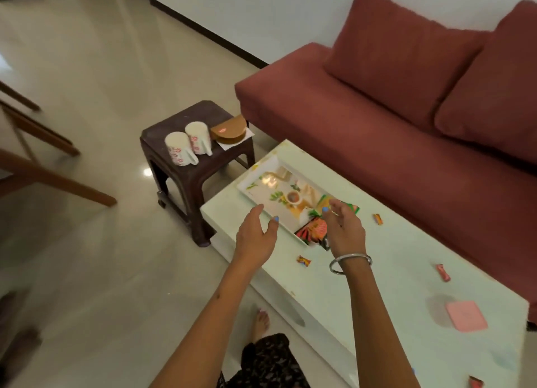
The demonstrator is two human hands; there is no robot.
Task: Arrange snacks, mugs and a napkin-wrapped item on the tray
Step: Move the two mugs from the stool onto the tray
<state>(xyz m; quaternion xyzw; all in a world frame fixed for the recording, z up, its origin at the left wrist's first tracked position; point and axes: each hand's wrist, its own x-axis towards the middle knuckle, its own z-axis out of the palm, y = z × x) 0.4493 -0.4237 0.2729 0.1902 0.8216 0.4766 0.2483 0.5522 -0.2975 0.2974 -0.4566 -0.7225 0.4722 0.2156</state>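
Observation:
A white printed tray [261, 172] lies at the far end of the pale green table [377, 271]. A red-orange snack packet [312, 229] and a green packet [353, 208] lie at the tray's near end. My right hand [344, 227] hovers over those packets with relaxed fingers, holding nothing. Beside the tray's near long edge, my left hand [255, 232] is spread and empty. Two white flowered mugs [180, 152] [199, 137] stand on the dark brown stool [189, 178], next to a brown half-round item [228, 131] on a white napkin [232, 146].
Small wrapped candies [303, 260] [377, 219] [443, 272] [475, 383] lie scattered on the table, along with a pink square pad [466, 315]. A red sofa [392, 120] runs along the table's far side. Wooden chair legs [58, 181] stand at left. My foot [261, 322] is on the floor.

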